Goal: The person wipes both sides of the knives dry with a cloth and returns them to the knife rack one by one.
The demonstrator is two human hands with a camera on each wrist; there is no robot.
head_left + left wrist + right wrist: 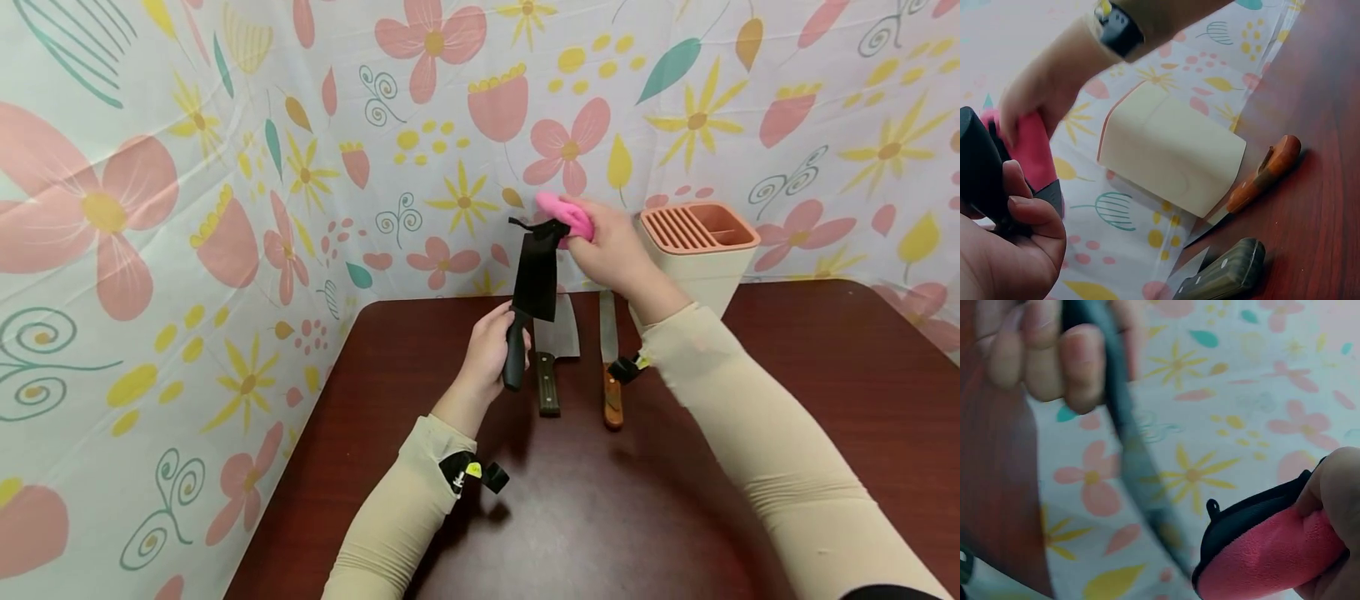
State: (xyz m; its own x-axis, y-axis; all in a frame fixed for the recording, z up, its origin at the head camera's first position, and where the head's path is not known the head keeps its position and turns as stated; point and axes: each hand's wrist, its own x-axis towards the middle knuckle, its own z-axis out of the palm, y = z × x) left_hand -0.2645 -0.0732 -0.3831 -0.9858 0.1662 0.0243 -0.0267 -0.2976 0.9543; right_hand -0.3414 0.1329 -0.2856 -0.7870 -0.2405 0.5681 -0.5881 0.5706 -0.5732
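Observation:
My left hand (486, 348) grips the black handle of a broad-bladed black kitchen knife (534, 275), blade pointing up and away over the table. In my right hand (611, 250) is a bunched pink cleaning cloth (558, 208) with black edging and a small loop, seen close in the right wrist view. The cloth is at the blade's far end, overlapping it in the head view. Behind the held knife lie a cleaver (548, 383) with a dark riveted handle and a narrow knife (612, 396) with an orange-brown wooden handle, partly behind the right wrist's black strap.
A cream knife holder (705, 279) with a slotted salmon top stands at the back of the table, behind the right forearm. The dark red-brown table (570, 517) meets a flower-printed cloth backdrop (247, 208) at the back and left.

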